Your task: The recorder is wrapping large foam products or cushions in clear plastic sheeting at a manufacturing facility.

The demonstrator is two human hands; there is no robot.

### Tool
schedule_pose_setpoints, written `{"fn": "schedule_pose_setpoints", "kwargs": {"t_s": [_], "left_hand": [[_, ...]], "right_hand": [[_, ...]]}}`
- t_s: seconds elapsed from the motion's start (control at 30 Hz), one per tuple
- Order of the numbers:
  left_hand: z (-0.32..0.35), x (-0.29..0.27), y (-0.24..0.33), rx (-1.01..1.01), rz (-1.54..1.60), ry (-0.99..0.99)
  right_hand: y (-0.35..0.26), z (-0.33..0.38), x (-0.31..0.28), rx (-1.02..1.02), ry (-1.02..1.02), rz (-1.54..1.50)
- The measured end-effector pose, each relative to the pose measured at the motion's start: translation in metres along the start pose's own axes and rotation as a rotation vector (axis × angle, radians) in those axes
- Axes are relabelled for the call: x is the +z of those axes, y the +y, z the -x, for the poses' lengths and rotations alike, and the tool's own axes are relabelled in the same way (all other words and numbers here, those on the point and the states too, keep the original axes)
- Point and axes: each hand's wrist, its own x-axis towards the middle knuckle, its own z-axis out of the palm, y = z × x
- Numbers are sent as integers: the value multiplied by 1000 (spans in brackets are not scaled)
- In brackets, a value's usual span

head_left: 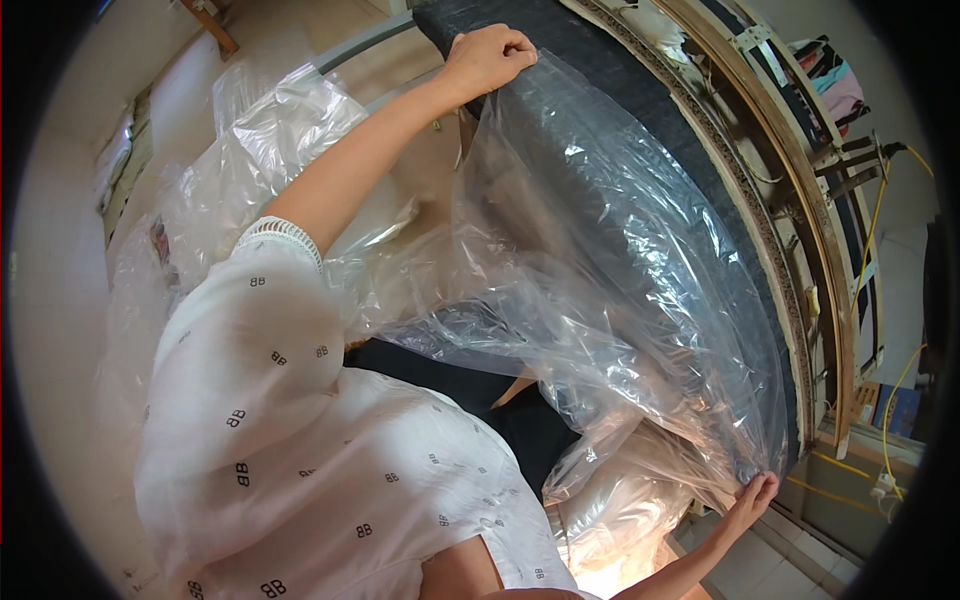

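A large clear plastic sheet [640,250] is stretched between my two hands and lies over a dark, black-covered surface [700,180]. My left hand [492,60], at the top with the arm reaching far out, is closed in a fist on the sheet's upper corner, right against the dark surface. Down at the lower right, my right hand [757,494] pinches the sheet's other end near the near corner of that surface. Crumpled, shiny folds of plastic hang toward my body between the hands.
More crumpled clear plastic [290,120] spreads at the left. Beyond the dark surface runs a curved-looking wooden frame [800,200] with metal brackets. Yellow cords [880,220] hang at the right, one with a white plug [885,487]. Colourful cloth [835,80] lies at the far right.
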Motion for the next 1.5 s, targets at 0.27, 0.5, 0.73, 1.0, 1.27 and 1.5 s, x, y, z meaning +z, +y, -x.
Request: {"fn": "schedule_pose_setpoints", "kwargs": {"t_s": [0.27, 0.5, 0.73, 1.0, 1.27, 1.5], "left_hand": [[-14, 11, 8, 54, -277, 25], [-41, 7, -6, -47, -139, -157], [-43, 40, 6, -171, 25, 72], [-114, 15, -80, 273, -1066, -101], [-155, 11, -140, -106, -772, 93], [-173, -2, -184, -75, -691, 78]], "right_hand": [[7, 20, -7, -126, -92, 138], [-1, 45, 9, -182, -35, 390], [-22, 82, 20, 248, 131, -342], [-26, 77, 45, -184, -73, 621], [11, 79, 4, -147, 464, 736], [14, 28, -39, 20, 434, 4]]}}
